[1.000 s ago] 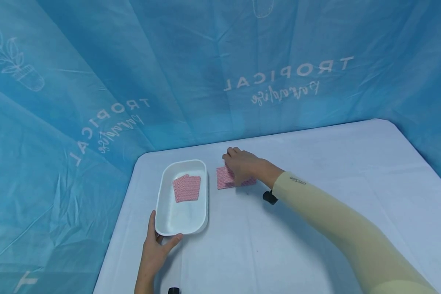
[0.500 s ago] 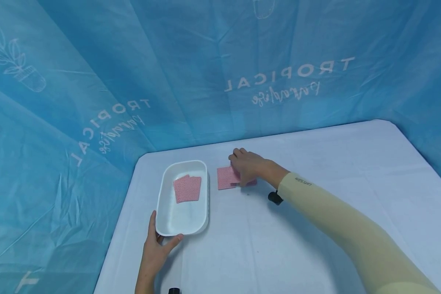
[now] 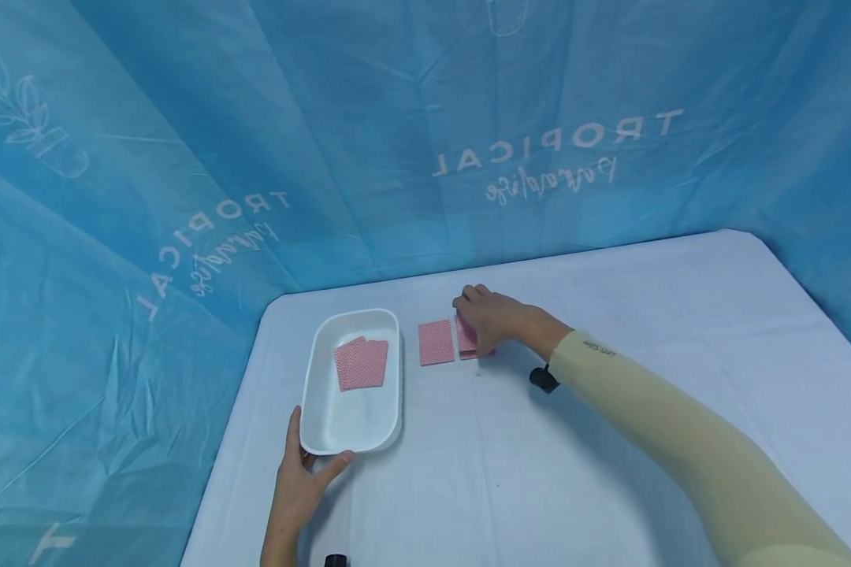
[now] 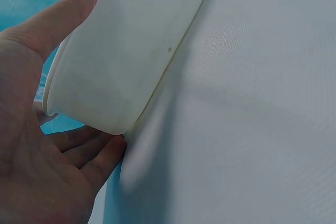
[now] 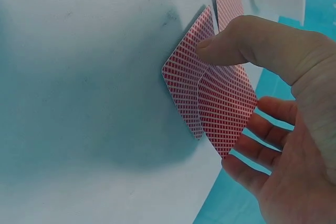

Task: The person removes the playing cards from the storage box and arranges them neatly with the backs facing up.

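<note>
My right hand (image 3: 492, 315) holds a red-patterned playing card (image 5: 228, 111) by its edges, thumb on one side and fingertips along the other, and the card bows slightly. Beneath it, partly covered, a second playing card (image 5: 184, 74) lies face down on the table. A third face-down card (image 3: 436, 343) lies just left of these, with a narrow gap between. At the near left corner of the white plastic tray (image 3: 314, 429), my left hand (image 3: 299, 484) grips the rim and wall. Inside the tray are overlapping face-down cards (image 3: 365, 365).
A white cloth (image 3: 539, 472) covers the table. Blue curtains (image 3: 397, 157) with printed lettering hang behind and to the left. A small black camera (image 3: 543, 379) sits at the right wrist, and another black piece (image 3: 336, 560) shows near the left wrist.
My right hand has moved right with its card, uncovering the left card and now overlapping the right one. The left hand and tray stay in place.
</note>
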Tool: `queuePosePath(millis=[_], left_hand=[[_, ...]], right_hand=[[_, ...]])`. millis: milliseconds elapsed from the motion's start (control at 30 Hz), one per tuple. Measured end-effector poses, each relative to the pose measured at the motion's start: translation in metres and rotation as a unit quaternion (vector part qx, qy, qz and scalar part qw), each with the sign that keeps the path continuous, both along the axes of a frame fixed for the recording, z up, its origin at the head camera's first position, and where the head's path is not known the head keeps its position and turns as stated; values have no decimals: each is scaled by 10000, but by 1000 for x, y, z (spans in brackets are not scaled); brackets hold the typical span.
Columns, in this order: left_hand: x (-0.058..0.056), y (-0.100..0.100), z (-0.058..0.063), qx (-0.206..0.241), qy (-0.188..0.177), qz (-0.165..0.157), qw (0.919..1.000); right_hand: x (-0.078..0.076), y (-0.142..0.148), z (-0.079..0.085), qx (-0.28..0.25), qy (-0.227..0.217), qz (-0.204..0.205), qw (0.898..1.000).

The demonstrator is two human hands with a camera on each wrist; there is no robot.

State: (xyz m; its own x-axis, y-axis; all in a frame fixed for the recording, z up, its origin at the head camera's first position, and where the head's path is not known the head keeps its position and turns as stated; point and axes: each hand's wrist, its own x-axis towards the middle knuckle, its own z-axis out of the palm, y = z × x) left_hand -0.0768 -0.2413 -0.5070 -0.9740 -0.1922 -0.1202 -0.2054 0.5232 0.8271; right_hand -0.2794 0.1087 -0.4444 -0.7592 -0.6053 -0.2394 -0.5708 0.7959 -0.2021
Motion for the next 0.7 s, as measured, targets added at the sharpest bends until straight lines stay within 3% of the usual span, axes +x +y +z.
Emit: queuePosePath(millis=[700], left_hand=[[-1, -1, 1, -46, -25, 15, 10000]], right_hand=[[6, 26, 4, 86, -297, -199, 9993]])
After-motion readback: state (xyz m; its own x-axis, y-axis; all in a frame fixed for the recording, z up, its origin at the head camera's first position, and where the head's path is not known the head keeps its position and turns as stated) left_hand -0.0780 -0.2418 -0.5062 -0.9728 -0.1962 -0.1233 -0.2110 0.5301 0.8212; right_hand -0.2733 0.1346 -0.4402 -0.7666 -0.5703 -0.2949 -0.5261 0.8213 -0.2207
